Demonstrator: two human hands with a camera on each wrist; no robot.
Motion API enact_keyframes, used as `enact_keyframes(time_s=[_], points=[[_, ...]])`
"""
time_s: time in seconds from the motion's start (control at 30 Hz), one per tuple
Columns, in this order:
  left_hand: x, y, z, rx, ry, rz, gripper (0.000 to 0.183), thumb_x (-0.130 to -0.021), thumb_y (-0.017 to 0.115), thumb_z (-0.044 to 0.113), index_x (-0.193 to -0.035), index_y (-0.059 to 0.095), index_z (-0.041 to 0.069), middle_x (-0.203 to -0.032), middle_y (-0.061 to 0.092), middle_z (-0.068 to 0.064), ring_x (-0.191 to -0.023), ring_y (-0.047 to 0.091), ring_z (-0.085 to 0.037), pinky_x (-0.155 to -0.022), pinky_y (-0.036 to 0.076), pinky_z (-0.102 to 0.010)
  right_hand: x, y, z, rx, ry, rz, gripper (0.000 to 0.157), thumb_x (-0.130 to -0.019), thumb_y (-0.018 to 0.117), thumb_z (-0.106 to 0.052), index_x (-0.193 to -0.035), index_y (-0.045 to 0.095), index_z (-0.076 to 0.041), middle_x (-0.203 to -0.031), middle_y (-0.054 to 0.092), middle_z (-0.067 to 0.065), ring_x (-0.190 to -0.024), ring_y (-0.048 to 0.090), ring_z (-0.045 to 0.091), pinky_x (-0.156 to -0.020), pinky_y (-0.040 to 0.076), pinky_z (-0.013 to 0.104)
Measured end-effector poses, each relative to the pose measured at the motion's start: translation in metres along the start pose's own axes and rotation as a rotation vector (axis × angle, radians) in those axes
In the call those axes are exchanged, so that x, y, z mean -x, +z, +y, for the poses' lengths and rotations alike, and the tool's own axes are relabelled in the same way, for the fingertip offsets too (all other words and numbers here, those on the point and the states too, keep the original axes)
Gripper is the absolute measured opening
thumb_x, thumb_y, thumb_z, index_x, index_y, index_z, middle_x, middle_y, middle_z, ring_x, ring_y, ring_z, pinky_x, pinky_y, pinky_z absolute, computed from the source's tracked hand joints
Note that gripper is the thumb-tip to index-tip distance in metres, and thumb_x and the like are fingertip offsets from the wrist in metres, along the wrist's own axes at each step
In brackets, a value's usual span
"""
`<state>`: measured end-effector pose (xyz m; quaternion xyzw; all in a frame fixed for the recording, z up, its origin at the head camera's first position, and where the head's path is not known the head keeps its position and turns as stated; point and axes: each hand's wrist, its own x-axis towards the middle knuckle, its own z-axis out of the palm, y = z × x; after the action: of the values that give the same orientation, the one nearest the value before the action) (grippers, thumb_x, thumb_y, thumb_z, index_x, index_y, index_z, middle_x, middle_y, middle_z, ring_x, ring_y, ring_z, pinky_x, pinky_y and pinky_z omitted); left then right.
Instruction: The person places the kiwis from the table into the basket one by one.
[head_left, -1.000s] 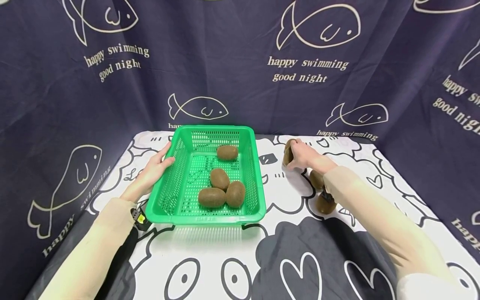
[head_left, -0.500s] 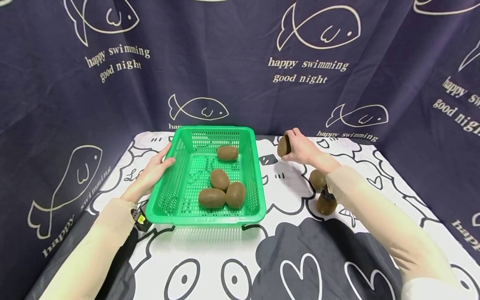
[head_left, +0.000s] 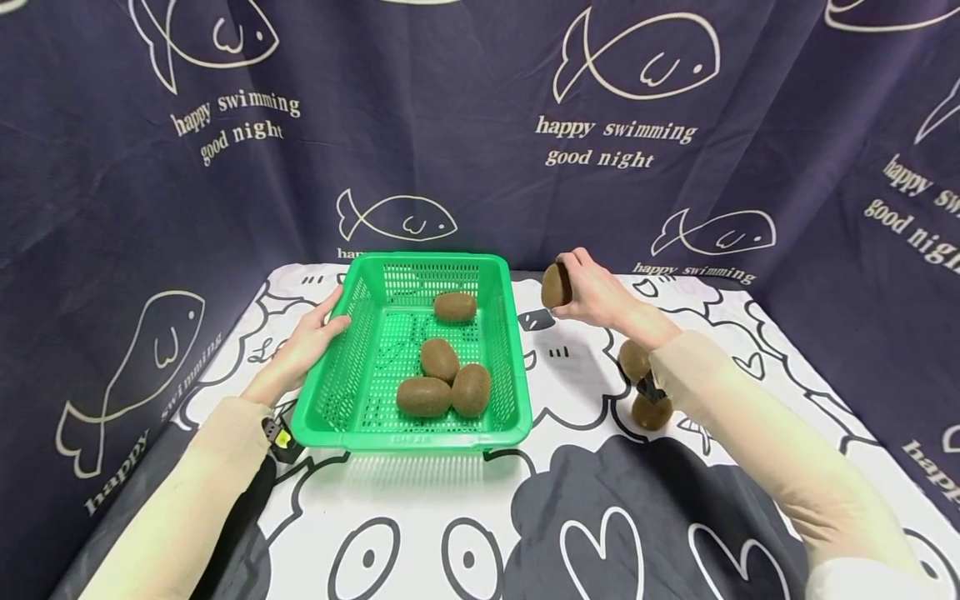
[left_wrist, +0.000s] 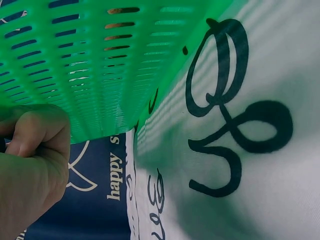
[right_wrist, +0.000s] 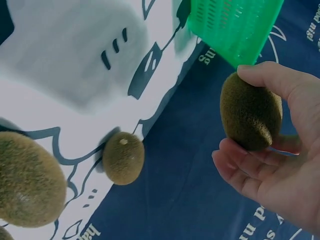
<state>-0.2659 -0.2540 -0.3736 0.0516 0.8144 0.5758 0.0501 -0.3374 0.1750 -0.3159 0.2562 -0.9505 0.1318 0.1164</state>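
My right hand (head_left: pixel 594 292) pinches a brown, fuzzy kiwi (head_left: pixel 557 286) between thumb and fingers, raised over the back of the table to the right of the basket. Up close in the right wrist view, the thumb lies on one end of this kiwi (right_wrist: pixel 250 112) and the fingertips on the other. A green plastic basket (head_left: pixel 412 439) stands left of it. Its left rim is gripped by my left hand (head_left: pixel 309 337), thumb over the edge. Inside lie several kiwis, one kiwi (head_left: pixel 454 307) near the back and a cluster with another kiwi (head_left: pixel 423 396) near the front.
Beside my right forearm, a kiwi (head_left: pixel 634 360) and another kiwi (head_left: pixel 651 412) lie on the table, partly covered by the sleeve and wrist camera. A white and grey patterned cloth (head_left: pixel 450 492) covers the table. Dark blue curtain (head_left: pixel 480 125) hangs behind and at the sides.
My right hand has lifted the kiwi off the table and carried it left, closer to the basket. The left hand and the basket have stayed where they were.
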Motion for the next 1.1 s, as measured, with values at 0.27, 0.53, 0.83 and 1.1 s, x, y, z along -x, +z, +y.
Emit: enact_keyframes(time_s=[0.27, 0.53, 0.83, 1.1], points=[[0.000, 0.001, 0.000, -0.007, -0.003, 0.001, 0.065, -0.103, 0.040, 0.021, -0.156, 0.003, 0.027, -0.158, 0.021, -0.021, -0.097, 0.060, -0.021, -0.080, 0.060, -0.031, -0.001, -0.001, -0.016, -0.021, -0.045, 0.024, 0.076, -0.067, 0.083, -0.022, -0.130, 0.047, 0.001, -0.120, 0.050, 0.020, -0.096, 0.058, 0.037, -0.081, 0.054, 0.053], [0.000, 0.001, 0.000, -0.009, -0.001, 0.004, 0.065, -0.103, 0.040, 0.021, -0.156, 0.004, 0.028, -0.159, 0.020, -0.019, -0.099, 0.060, -0.021, -0.080, 0.060, -0.028, -0.002, -0.007, -0.035, -0.047, -0.105, 0.025, 0.075, -0.068, 0.083, -0.021, -0.130, 0.047, 0.001, -0.122, 0.050, 0.019, -0.097, 0.057, 0.035, -0.084, 0.053, 0.051], [-0.001, 0.001, 0.000, -0.002, -0.003, 0.004, 0.066, -0.102, 0.040, 0.021, -0.156, 0.003, 0.026, -0.157, 0.023, -0.023, -0.090, 0.061, -0.015, -0.076, 0.061, -0.029, -0.003, -0.009, -0.053, -0.058, -0.171, 0.019, 0.074, -0.071, 0.083, -0.022, -0.130, 0.047, 0.001, -0.122, 0.049, 0.017, -0.099, 0.056, 0.031, -0.085, 0.053, 0.047], [-0.001, 0.000, 0.000, -0.019, -0.001, 0.006, 0.065, -0.103, 0.040, 0.022, -0.156, 0.003, 0.026, -0.158, 0.021, -0.020, -0.093, 0.061, -0.017, -0.077, 0.060, -0.029, -0.005, -0.005, -0.071, -0.049, -0.240, 0.017, 0.073, -0.072, 0.083, -0.027, -0.129, 0.047, -0.001, -0.121, 0.050, 0.015, -0.097, 0.056, 0.027, -0.080, 0.054, 0.043]])
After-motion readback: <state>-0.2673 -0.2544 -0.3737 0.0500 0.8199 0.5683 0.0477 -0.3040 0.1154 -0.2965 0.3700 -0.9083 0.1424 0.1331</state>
